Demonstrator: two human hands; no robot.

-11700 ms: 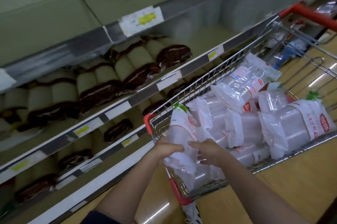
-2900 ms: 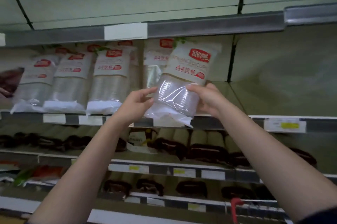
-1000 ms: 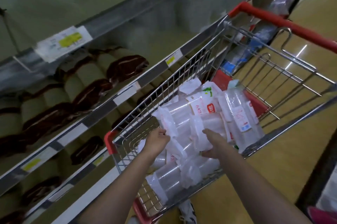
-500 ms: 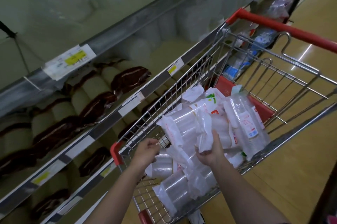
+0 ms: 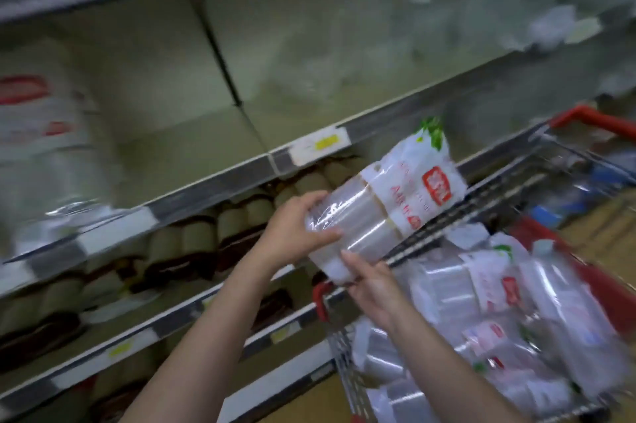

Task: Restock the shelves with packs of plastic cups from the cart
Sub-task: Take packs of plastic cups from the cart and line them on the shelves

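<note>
Held pack: a clear pack of plastic cups (image 5: 382, 212) with a white printed top and a red logo is raised above the near corner of the cart, tilted, its printed end pointing up and to the right.
Left hand: the left hand (image 5: 292, 233) wraps around the pack's clear lower end from the left, fingers curled over the top and thumb across the front.
Right hand: the right hand (image 5: 370, 285) cups the pack's bottom corner from below, fingers closed against the wrapper.
Cart: a wire cart (image 5: 347, 374) with red corner trim and a red handle stands at the lower right, with more packs (image 5: 481, 312) heaped inside, below and to the right of the hands.
Shelves: a shelf (image 5: 220, 178) with a yellow price label runs left of the pack; a blurred pack (image 5: 41, 133) stands on it at far left.
Lower shelves: brown wrapped rolls (image 5: 192, 247) line the rows beneath.
</note>
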